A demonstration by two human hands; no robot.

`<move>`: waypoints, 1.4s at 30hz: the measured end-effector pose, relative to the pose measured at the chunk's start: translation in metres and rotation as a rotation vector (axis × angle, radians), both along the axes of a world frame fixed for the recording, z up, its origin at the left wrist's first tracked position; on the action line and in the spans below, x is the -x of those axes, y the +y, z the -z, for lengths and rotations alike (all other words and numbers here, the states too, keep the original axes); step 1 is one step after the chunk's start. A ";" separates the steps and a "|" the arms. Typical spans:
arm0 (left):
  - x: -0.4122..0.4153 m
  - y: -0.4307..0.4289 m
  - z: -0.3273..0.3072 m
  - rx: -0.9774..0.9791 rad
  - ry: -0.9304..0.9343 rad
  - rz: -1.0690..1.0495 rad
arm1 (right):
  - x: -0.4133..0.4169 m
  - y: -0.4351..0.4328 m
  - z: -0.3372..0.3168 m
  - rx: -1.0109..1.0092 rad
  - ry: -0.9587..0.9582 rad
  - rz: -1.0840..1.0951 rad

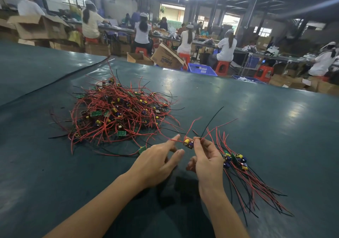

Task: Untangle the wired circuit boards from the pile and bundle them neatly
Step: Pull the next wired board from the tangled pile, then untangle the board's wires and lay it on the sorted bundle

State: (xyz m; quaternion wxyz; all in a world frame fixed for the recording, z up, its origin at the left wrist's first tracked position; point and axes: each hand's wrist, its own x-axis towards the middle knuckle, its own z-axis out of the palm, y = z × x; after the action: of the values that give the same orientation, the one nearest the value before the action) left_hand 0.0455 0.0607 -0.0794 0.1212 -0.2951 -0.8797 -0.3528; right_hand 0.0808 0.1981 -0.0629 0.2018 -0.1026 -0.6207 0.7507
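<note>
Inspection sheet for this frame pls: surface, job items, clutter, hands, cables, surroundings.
Surface: dark green table cover, glossy, seam at far left.
Job's things: tangled pile of wired boards left of centre; sorted bundle at right; one board held up at centre.
Clutter: nothing seen.
Hands: left hand open, forefinger touching a red wire; right hand pinches the board.
Cables: red and black leads only, no other cords seen.
Surroundings: workers seated at benches, cardboard boxes, blue crates, red stools.
</note>
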 end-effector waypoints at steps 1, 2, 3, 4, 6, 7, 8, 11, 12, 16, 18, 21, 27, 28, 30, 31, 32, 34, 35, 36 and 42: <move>0.001 0.001 0.000 -0.088 -0.060 0.012 | 0.000 -0.001 0.000 -0.007 -0.007 -0.010; 0.001 0.002 -0.001 -0.210 -0.133 0.033 | 0.000 -0.002 0.001 -0.021 -0.013 -0.023; 0.001 0.003 -0.002 -0.336 -0.198 0.053 | 0.000 -0.002 0.002 -0.039 -0.020 -0.035; 0.001 0.004 -0.002 -0.432 -0.238 0.058 | 0.000 -0.003 0.003 -0.060 -0.028 -0.047; 0.004 0.006 -0.003 -0.533 -0.286 0.032 | 0.000 -0.004 0.005 -0.101 -0.039 -0.089; 0.005 0.006 -0.003 -0.586 -0.323 0.033 | 0.000 -0.004 0.005 -0.114 -0.041 -0.115; 0.006 0.007 -0.004 -0.649 -0.375 0.047 | -0.001 -0.005 0.005 -0.123 -0.038 -0.138; 0.008 0.004 -0.006 -0.827 -0.472 0.062 | -0.002 -0.006 0.005 -0.137 -0.025 -0.165; 0.008 0.004 -0.006 -0.895 -0.482 0.060 | -0.002 -0.006 0.005 -0.135 -0.029 -0.163; 0.012 0.002 -0.011 -1.249 -0.573 0.040 | 0.000 -0.003 0.006 -0.085 -0.094 -0.090; 0.014 -0.002 -0.013 -1.417 -0.658 0.024 | 0.003 0.000 0.006 -0.001 -0.124 -0.056; 0.014 -0.005 -0.016 -1.514 -0.691 -0.068 | 0.005 0.003 0.005 0.069 -0.134 -0.033; 0.011 -0.008 -0.025 -1.558 -1.067 -0.002 | 0.004 0.004 0.001 0.196 -0.113 -0.011; 0.009 -0.008 -0.026 -1.498 -1.157 0.063 | 0.003 0.004 0.000 0.217 -0.107 -0.015; 0.004 -0.003 -0.025 -1.273 -1.213 0.163 | 0.002 0.003 -0.003 0.231 -0.107 -0.033; 0.002 0.000 -0.024 -1.148 -1.186 0.193 | 0.001 0.003 -0.004 0.228 -0.111 -0.050; 0.000 0.004 -0.023 -1.057 -1.147 0.212 | 0.001 0.002 -0.004 0.222 -0.113 -0.071; -0.004 0.010 -0.020 -0.973 -1.053 0.237 | 0.000 0.001 -0.003 0.186 -0.123 -0.126; -0.004 0.011 -0.019 -0.948 -1.002 0.245 | 0.000 0.000 -0.002 0.158 -0.130 -0.153; -0.005 0.012 -0.017 -0.926 -0.959 0.248 | 0.000 -0.001 -0.002 0.134 -0.135 -0.173; -0.004 0.011 -0.012 -0.763 -0.782 0.194 | -0.001 -0.003 0.001 0.048 -0.128 -0.145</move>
State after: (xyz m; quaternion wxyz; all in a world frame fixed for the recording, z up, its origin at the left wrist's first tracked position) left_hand 0.0497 0.0722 -0.0676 -0.1494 -0.1570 -0.6377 -0.7392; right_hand 0.0815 0.1955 -0.0641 0.1041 -0.1100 -0.6201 0.7698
